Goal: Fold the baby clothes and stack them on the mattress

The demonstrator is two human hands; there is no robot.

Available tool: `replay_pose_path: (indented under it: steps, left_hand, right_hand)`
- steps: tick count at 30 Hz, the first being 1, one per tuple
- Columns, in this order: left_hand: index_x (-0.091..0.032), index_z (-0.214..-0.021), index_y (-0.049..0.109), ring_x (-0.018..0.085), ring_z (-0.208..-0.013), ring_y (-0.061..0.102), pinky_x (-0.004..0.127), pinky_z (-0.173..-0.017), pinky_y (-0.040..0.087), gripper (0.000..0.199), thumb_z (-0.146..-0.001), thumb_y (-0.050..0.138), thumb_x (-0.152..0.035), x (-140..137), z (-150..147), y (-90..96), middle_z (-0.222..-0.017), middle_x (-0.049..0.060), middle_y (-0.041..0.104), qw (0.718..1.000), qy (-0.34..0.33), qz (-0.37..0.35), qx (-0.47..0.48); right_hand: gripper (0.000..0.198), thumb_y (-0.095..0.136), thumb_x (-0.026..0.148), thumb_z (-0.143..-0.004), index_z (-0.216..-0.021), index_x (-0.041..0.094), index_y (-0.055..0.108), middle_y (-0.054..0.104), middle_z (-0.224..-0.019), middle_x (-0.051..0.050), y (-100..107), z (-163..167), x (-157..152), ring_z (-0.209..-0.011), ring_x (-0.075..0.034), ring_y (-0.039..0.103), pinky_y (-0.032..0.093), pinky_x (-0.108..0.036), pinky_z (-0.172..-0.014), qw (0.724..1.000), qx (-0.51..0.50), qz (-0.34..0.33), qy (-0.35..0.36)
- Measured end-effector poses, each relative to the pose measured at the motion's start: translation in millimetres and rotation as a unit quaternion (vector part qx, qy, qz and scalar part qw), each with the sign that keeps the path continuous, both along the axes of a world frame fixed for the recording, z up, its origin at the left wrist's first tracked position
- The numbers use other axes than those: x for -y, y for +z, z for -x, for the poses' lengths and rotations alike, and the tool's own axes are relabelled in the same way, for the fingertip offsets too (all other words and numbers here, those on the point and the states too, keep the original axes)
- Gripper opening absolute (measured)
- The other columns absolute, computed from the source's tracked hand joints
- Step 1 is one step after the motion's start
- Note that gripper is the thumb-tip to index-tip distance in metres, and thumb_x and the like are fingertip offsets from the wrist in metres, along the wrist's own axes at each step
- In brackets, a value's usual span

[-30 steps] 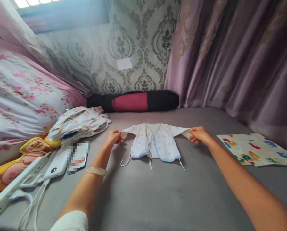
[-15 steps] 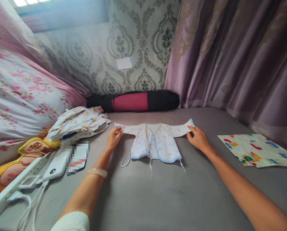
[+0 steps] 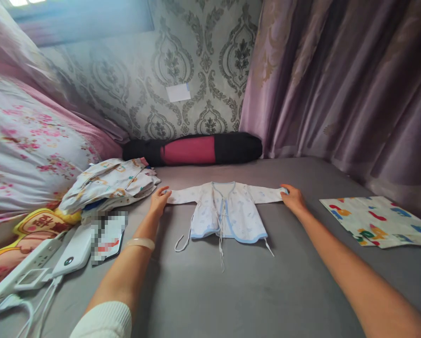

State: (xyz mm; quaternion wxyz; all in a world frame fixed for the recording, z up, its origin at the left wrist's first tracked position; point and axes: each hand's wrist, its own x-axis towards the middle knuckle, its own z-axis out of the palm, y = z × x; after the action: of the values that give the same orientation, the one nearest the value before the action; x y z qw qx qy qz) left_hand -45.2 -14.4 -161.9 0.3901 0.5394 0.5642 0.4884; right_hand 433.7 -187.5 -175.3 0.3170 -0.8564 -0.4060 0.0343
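Note:
A small white baby jacket (image 3: 228,211) with pale blue trim and a faint print lies front up on the grey sheet (image 3: 253,291). Its sleeves stretch out to both sides, and thin white ties trail from the middle and the lower corners. My left hand (image 3: 159,199) pinches the cuff of the sleeve on the left. At the opposite cuff, my right hand (image 3: 292,198) grips the sleeve end between thumb and fingers. A pale bangle (image 3: 141,243) circles my left wrist.
On the left are a pile of printed clothes (image 3: 108,185), a white power bank (image 3: 74,251), a power strip (image 3: 23,270) with cables, a partly blurred phone (image 3: 110,237) and a yellow cushion (image 3: 37,223). A folded patterned cloth (image 3: 379,220) lies right. A black-and-red roll (image 3: 187,149) rests against the wall.
The sleeves now lie straighter and more level; the right cuff, which pointed up, has come down and outward with my right hand. My left hand has moved slightly left. The view has shifted a little.

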Motion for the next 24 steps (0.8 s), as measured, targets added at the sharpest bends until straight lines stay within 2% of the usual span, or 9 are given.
replay_pose_path:
  steps: [4, 8, 13, 15, 17, 19, 20, 22, 24]
  left_hand:
    - [-0.010, -0.091, 0.070, 0.010, -0.049, 0.043, 0.022, -0.051, 0.036, 0.035, -0.060, 0.059, -0.024, -11, 0, -0.1, -0.053, -0.005, 0.047, 0.998, 0.005, -0.016, -0.066]
    - [-0.014, -0.080, 0.072, 0.015, -0.062, 0.051, 0.026, -0.064, 0.042, 0.027, -0.061, 0.054, -0.021, -16, 7, 2.1, -0.061, 0.000, 0.055, 0.985, 0.005, -0.042, -0.165]
    - [-0.017, -0.084, 0.070, 0.020, -0.082, 0.058, 0.033, -0.081, 0.044, 0.022, -0.069, 0.059, -0.029, 7, 3, 18.1, -0.094, 0.008, 0.064, 0.944, 0.002, -0.120, -0.307]
    - [-0.018, -0.089, 0.069, 0.019, -0.083, 0.058, 0.031, -0.080, 0.045, 0.024, -0.076, 0.057, -0.035, 34, -12, 32.0, -0.092, 0.007, 0.065, 0.931, -0.086, -0.162, -0.314]
    - [-0.018, -0.092, 0.068, 0.017, -0.081, 0.059, 0.028, -0.076, 0.046, 0.027, -0.084, 0.052, -0.039, 68, -34, 47.4, -0.088, 0.006, 0.065, 0.911, -0.230, -0.187, -0.287]
    - [-0.019, -0.094, 0.067, 0.016, -0.081, 0.059, 0.026, -0.075, 0.046, 0.027, -0.086, 0.053, -0.041, 102, -57, 59.2, -0.089, 0.006, 0.065, 0.860, -0.375, -0.194, -0.286]
    - [-0.020, -0.096, 0.067, 0.017, -0.084, 0.059, 0.027, -0.078, 0.045, 0.027, -0.085, 0.055, -0.042, 115, -66, 62.0, -0.092, 0.006, 0.064, 0.822, -0.439, -0.205, -0.299]
    - [-0.020, -0.098, 0.066, 0.019, -0.090, 0.057, 0.029, -0.081, 0.044, 0.030, -0.082, 0.061, -0.045, 132, -80, 60.0, -0.094, 0.007, 0.063, 0.768, -0.491, -0.233, -0.340]
    - [-0.018, -0.097, 0.065, 0.020, -0.090, 0.055, 0.030, -0.079, 0.043, 0.035, -0.077, 0.066, -0.046, 136, -85, 49.6, -0.092, 0.008, 0.061, 0.753, -0.482, -0.237, -0.382]
  right_hand:
    - [0.034, 0.042, 0.014, -0.084, -0.105, 0.019, 0.069, 0.066, -0.106, -0.011, -11, 0, 1, -0.098, -0.021, 0.061, 0.045, -0.031, -0.085, 0.995, 0.098, 0.011, 0.035]
    - [0.035, 0.040, 0.013, -0.085, -0.105, 0.016, 0.068, 0.065, -0.104, -0.012, -16, -4, 9, -0.102, -0.022, 0.058, 0.042, -0.033, -0.089, 0.983, 0.168, 0.026, 0.070]
    - [0.032, 0.044, 0.019, -0.085, -0.105, 0.013, 0.068, 0.060, -0.112, -0.017, 8, 12, 17, -0.109, -0.026, 0.054, 0.040, -0.035, -0.090, 0.978, 0.200, 0.046, 0.038]
    - [0.032, 0.043, 0.020, -0.086, -0.106, 0.012, 0.067, 0.061, -0.110, -0.018, 27, 37, 18, -0.106, -0.026, 0.055, 0.040, -0.035, -0.087, 0.979, 0.200, 0.020, 0.035]
    - [0.031, 0.040, 0.021, -0.088, -0.101, 0.014, 0.067, 0.065, -0.099, -0.014, 47, 75, 18, -0.095, -0.023, 0.059, 0.041, -0.031, -0.082, 0.981, 0.171, 0.010, 0.095]
    - [0.027, 0.041, 0.023, -0.089, -0.093, 0.018, 0.066, 0.068, -0.092, -0.009, 62, 120, 19, -0.086, -0.020, 0.060, 0.040, -0.027, -0.076, 0.974, 0.115, 0.026, 0.195]
    - [0.025, 0.042, 0.024, -0.088, -0.088, 0.019, 0.066, 0.069, -0.088, -0.007, 66, 142, 20, -0.083, -0.019, 0.061, 0.040, -0.025, -0.073, 0.963, 0.086, 0.052, 0.250]
    - [0.020, 0.046, 0.028, -0.087, -0.085, 0.020, 0.064, 0.069, -0.087, -0.006, 69, 180, 26, -0.083, -0.018, 0.061, 0.039, -0.024, -0.071, 0.938, 0.043, 0.107, 0.326]
    - [0.019, 0.052, 0.033, -0.085, -0.093, 0.019, 0.061, 0.068, -0.094, -0.008, 66, 207, 34, -0.086, -0.021, 0.061, 0.039, -0.025, -0.070, 0.930, 0.034, 0.150, 0.335]
